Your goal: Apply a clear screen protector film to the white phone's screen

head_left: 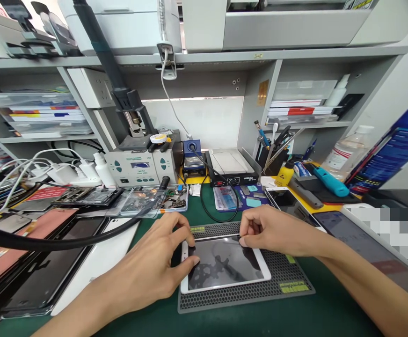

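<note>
A white-framed tablet [225,262] lies face up on a dark honeycomb-patterned mat [221,299]. Irregular darker patches show across its glossy screen. My left hand [165,252] is over the tablet's left end, with thumb and index finger apart and their tips on the screen and its upper-left border. The other left fingers are mostly hidden. At the tablet's upper right edge, my right hand [263,227] is closed, thumb and index finger pinched together with the rest curled in. Whatever lies between those right fingertips is too small to make out.
Screens and phone parts [60,262] are piled at left, under a thick black hose [84,243]. A hot-air station [141,166], a soldering iron holder [193,159] and a heating plate [232,164] line the back. Phones [291,206], a clear bottle [347,152] and tools stand at right.
</note>
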### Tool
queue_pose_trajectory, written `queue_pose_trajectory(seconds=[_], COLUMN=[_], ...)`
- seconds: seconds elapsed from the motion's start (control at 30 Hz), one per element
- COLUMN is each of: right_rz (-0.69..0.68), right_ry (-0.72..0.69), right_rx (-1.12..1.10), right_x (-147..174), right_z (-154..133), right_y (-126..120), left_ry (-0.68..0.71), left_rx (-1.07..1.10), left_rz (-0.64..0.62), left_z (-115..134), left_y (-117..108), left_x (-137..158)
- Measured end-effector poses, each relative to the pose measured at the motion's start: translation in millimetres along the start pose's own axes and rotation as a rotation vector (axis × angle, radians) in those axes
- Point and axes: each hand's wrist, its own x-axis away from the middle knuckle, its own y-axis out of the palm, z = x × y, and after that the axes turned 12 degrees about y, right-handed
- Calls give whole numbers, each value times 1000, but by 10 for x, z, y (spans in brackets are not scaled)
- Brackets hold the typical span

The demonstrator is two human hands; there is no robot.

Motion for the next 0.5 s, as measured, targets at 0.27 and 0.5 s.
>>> queue_pose_trajectory(seconds=[0.27, 0.5], right_rz=[6, 5], right_ry=[16, 37], right_rx=[3, 11], right_x=[14, 23], right_z=[-41, -66], right_y=[-11, -7], left_ry=[-7, -19], left_rx=[9, 5], left_rz=[-22, -50], left_z=[3, 13], left_y=[21, 7], left_x=[-9, -6])
